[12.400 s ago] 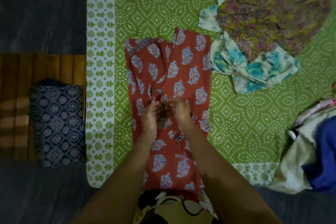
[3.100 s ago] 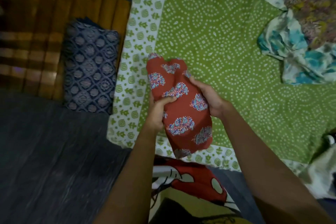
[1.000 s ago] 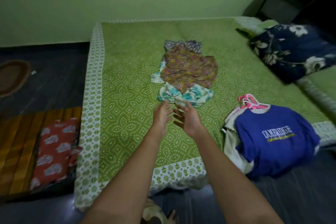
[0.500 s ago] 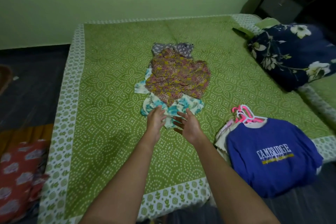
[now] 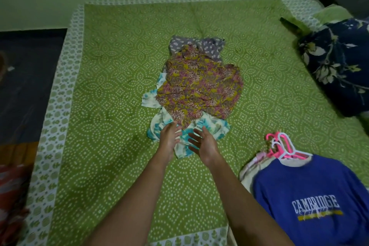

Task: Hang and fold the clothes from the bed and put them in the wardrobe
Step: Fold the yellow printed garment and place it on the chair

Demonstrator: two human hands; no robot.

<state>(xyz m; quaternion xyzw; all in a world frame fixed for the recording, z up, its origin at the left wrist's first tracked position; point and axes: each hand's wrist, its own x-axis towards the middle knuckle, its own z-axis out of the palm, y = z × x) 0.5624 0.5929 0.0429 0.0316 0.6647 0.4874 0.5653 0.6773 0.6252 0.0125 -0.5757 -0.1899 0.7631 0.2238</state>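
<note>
— Both hands have come forward since a second ago, from short of the pile (image 5: 197, 90) onto its near edge.

— Where is the pile?

— Mid-bed (image 5: 111, 106), straight ahead of the arms. Its long axis runs away from the person: teal cloth (image 5: 209, 128) nearest and lowest, mustard floral cloth (image 5: 199, 88) on top of it, grey cloth (image 5: 199, 45) at the far end.

— And the hands?

— Left hand (image 5: 169, 140) lies over the teal cloth's left part, its fingers (image 5: 175, 128) straight and close together, tips at the mustard hem. Right hand (image 5: 203, 144) sits just beside it and slightly further back, palm turned inward, fingers (image 5: 194, 136) loosely spread above the teal cloth. Neither pinches anything yet.

— So which goes first?

— My guess is that the left is nearer the mustard piece, which must come off before the teal one underneath is free. Whether its tips touch the cloth, I cannot tell.

— Around them?

— Blue shirt (image 5: 311, 195) on pink hangers (image 5: 283, 146) lies near the right arm. Dark floral pillow (image 5: 339, 62) is well apart at the far right. Red cloth (image 5: 10, 185) lies off the bed, left.
</note>
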